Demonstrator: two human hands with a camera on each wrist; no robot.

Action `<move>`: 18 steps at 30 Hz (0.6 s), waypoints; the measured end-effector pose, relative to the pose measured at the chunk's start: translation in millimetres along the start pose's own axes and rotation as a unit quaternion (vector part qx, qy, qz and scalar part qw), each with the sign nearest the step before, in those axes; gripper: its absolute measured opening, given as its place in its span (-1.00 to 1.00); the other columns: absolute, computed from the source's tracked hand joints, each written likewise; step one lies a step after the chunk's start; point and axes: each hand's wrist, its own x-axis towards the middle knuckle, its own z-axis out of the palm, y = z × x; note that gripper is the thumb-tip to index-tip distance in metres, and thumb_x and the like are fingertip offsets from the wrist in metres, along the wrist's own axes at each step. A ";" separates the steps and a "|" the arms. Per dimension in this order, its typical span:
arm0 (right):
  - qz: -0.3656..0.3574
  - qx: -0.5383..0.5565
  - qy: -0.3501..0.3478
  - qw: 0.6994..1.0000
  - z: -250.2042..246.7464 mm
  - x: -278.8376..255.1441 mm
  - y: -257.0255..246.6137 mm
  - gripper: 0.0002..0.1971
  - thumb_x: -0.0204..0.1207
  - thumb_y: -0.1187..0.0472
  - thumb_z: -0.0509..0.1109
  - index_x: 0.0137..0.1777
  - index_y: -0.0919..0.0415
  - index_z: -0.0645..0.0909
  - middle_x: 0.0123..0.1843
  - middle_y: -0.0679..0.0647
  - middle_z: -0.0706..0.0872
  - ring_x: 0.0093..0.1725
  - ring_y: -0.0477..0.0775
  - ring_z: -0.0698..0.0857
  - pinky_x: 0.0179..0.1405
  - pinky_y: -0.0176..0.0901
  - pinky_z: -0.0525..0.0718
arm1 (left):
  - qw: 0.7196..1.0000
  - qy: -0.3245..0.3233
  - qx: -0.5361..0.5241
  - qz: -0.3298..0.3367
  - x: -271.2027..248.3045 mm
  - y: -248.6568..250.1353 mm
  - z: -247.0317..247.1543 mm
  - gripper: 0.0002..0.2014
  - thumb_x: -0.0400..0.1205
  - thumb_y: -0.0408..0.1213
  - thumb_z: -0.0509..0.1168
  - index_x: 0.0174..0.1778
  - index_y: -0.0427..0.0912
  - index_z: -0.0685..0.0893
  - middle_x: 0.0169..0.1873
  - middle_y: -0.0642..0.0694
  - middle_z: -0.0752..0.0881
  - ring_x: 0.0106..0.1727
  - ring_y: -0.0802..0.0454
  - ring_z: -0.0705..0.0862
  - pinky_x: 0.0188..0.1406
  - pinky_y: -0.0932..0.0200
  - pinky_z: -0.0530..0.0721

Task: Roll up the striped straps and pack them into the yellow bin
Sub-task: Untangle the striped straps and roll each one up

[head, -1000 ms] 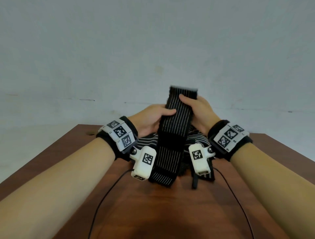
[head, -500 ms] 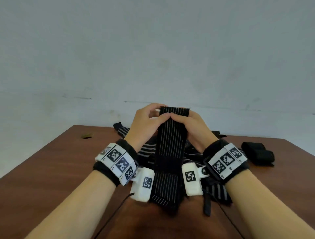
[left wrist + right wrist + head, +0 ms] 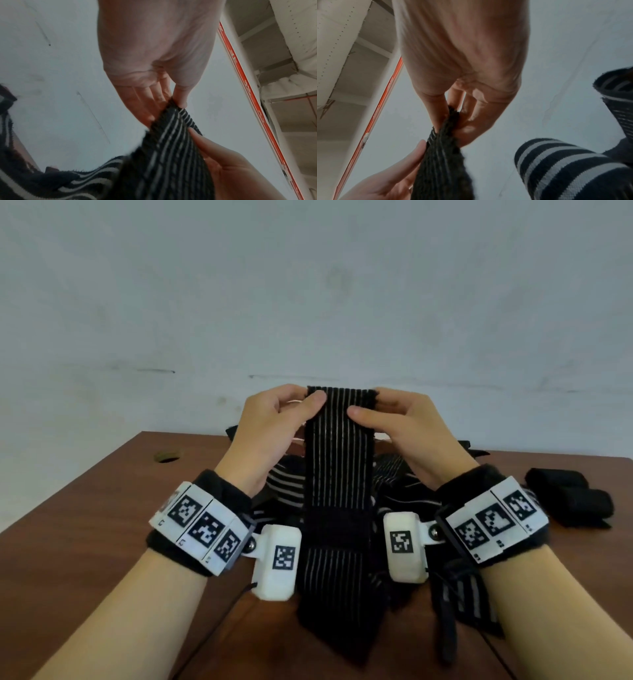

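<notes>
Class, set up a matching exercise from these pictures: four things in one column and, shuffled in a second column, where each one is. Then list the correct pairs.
1. left hand
2. right hand
3. rolled black straps
4. round hole

A. far left of the table
B. pinches the held strap's top right corner
C. table's right side
D. pinches the held strap's top left corner

Pairs: 1-D, 2-B, 3-C, 4-A

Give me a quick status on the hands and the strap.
Left hand and right hand each pinch the striped strap at its top corners. Not rolled yet. Yellow bin not in view.
</notes>
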 end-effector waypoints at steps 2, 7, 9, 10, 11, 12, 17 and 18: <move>-0.008 -0.007 -0.002 1.000 -3.4 -4.5 -1.3 -0.82 0.64 0.31 0.49 0.19 0.25 0.83 0.07 0.09 0.91 0.11 0.05 0.88 0.01 -0.14 0.80 | 1.000 -0.026 0.012 -0.005 -3.2 3.2 -0.4 -0.76 0.78 -0.12 0.35 0.03 -0.21 0.84 -0.13 -0.06 0.87 -0.29 0.10 0.82 -0.42 0.30 0.70; -0.009 -0.019 0.004 1.000 -8.6 -11.7 -3.2 -0.85 0.64 0.34 0.49 0.13 0.22 0.85 0.00 0.12 0.91 0.01 0.09 0.89 -0.14 -0.04 0.85 | 0.998 -0.041 0.007 -0.050 -3.4 5.8 4.7 -0.59 0.79 0.08 0.26 0.02 -0.20 0.83 -0.18 -0.13 0.86 -0.33 -0.01 0.78 -0.48 0.17 0.72; -0.016 -0.041 0.003 0.999 -8.0 -12.1 -2.7 -0.83 0.61 0.35 0.51 0.13 0.18 0.86 0.00 0.09 0.92 0.05 0.07 0.89 0.00 0.02 0.85 | 0.995 -0.041 0.006 -0.094 -1.4 5.8 4.5 -0.50 0.77 0.22 0.21 -0.01 -0.17 0.79 -0.26 -0.09 0.81 -0.34 -0.01 0.74 -0.46 0.14 0.72; -0.015 -0.044 0.000 0.999 -6.7 -12.2 -2.7 -0.81 0.60 0.37 0.52 0.14 0.17 0.86 0.00 0.07 0.92 0.06 0.06 0.89 0.04 0.00 0.85 | 0.992 -0.051 0.015 -0.110 -1.1 5.7 3.4 -0.49 0.75 0.24 0.22 -0.01 -0.17 0.78 -0.26 -0.09 0.80 -0.32 -0.01 0.73 -0.45 0.13 0.73; -0.015 -0.046 -0.004 0.999 -5.3 -12.6 -2.8 -0.79 0.58 0.39 0.52 0.13 0.17 0.87 0.00 0.07 0.92 0.07 0.04 0.89 0.07 -0.03 0.85 | 0.990 -0.065 0.028 -0.122 -1.0 5.2 2.2 -0.52 0.75 0.21 0.26 0.01 -0.17 0.78 -0.23 -0.11 0.81 -0.30 -0.02 0.75 -0.43 0.13 0.74; -0.018 -0.049 -0.006 0.999 -4.4 -12.3 -2.8 -0.78 0.57 0.41 0.53 0.12 0.16 0.87 0.00 0.06 0.92 0.07 0.03 0.89 0.10 -0.06 0.85 | 0.987 -0.079 0.041 -0.131 -0.9 4.7 0.9 -0.58 0.75 0.15 0.31 0.03 -0.18 0.79 -0.18 -0.13 0.82 -0.28 -0.02 0.78 -0.41 0.13 0.75; -0.027 -0.070 -0.003 0.997 0.8 -12.9 -0.4 -0.74 0.53 0.45 0.54 0.05 0.08 0.89 -0.03 0.06 0.92 0.06 0.00 0.88 0.10 -0.15 0.82 | 0.982 -0.103 0.047 -0.150 -2.0 4.1 -3.1 -0.85 0.70 -0.12 0.44 -0.05 -0.13 0.78 -0.16 -0.09 0.82 -0.20 0.00 0.81 -0.41 0.14 0.75; -0.024 -0.068 -0.001 0.997 1.4 -12.8 0.4 -0.73 0.53 0.47 0.52 0.04 0.08 0.89 -0.04 0.08 0.92 0.04 0.01 0.89 0.04 -0.17 0.82 | 0.984 -0.096 0.037 -0.145 -1.6 3.9 -3.7 -0.89 0.68 -0.16 0.47 -0.06 -0.11 0.77 -0.17 -0.09 0.82 -0.20 0.02 0.81 -0.42 0.16 0.74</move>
